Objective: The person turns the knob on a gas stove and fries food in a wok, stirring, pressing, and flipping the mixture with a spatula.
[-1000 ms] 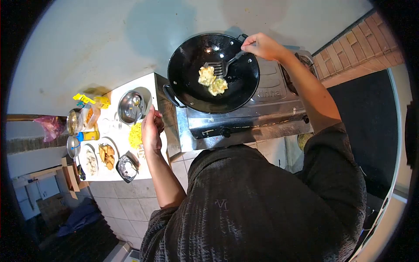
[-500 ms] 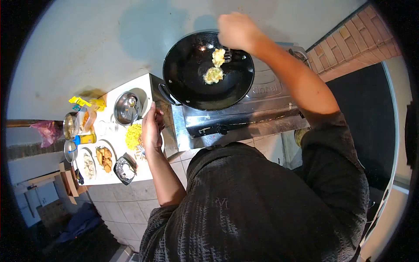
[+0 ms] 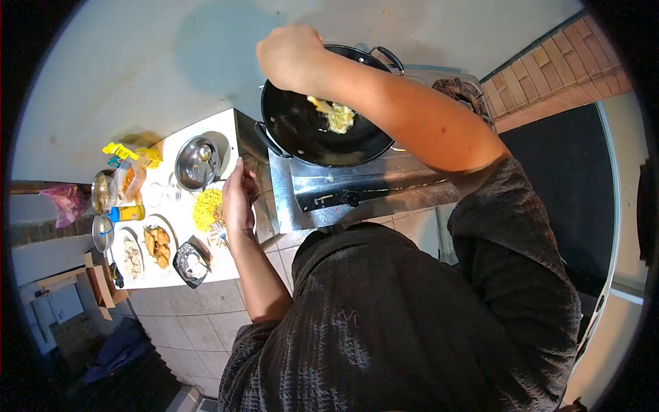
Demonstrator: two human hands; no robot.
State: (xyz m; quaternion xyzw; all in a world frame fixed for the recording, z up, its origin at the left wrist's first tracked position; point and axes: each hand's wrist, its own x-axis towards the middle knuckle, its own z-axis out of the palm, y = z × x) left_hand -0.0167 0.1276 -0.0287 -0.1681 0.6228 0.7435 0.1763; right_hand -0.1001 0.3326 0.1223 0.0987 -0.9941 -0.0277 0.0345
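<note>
In the head view, holds the right hand (image 3: 292, 58) curled like a fist above the upper left rim of the black wok (image 3: 288, 127), with palm side hidden; cannot tell if gripping anything. Has the egg-like food (image 3: 340, 119) lying inside the wok, on the gas stove (image 3: 384, 193). Holds the left hand (image 3: 238, 199) half open, loosely bent, without visible grip, near the steel bowl (image 3: 185, 170) and the fork (image 3: 220, 235).

Right arm (image 3: 412, 117) stretches forward and leftward
The right hand (image 3: 290, 60) is clenched; the left hand (image 3: 239, 202) curls loosely.
</note>
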